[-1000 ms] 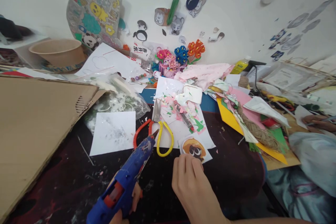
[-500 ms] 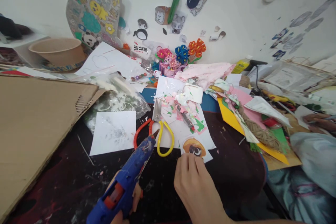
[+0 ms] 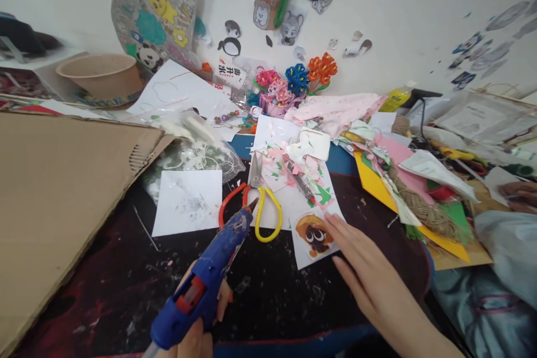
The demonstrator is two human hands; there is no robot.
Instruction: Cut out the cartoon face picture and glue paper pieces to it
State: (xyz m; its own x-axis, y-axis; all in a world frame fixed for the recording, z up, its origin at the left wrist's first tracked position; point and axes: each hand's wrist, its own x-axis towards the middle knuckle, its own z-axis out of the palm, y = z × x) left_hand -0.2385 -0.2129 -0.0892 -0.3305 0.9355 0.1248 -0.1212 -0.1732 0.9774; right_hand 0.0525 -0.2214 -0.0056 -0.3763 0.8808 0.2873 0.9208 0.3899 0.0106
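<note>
My left hand [image 3: 201, 324] is wrapped round the handle of a blue hot glue gun [image 3: 210, 271], its nozzle pointing up and away over the scissors. My right hand [image 3: 361, 257] lies stretched out with fingertips on the right edge of a small white paper [image 3: 297, 240]. On that paper sits a cut-out cartoon picture [image 3: 314, 235] with a brown-orange cap and big dark eyes. Just beyond the nozzle are scissors [image 3: 268, 232] with one red and one yellow handle, blades pointing away. A larger white sheet [image 3: 285, 207] with pink and green scraps and a cutter [image 3: 301, 185] lies behind.
Left are a big cardboard piece [image 3: 71, 201], a smudged white square [image 3: 188, 201] and a plastic bag [image 3: 197, 145] of white string. Pipe-cleaner flowers [image 3: 296, 79] stand at the wall. Right are a twine bundle [image 3: 428, 215] and another person's hand [image 3: 516, 193].
My right hand has moved right off the cartoon picture's lower edge, its fingers now straightened, uncovering the whole picture. The paper beneath has turned slightly. The view has shifted a little.
</note>
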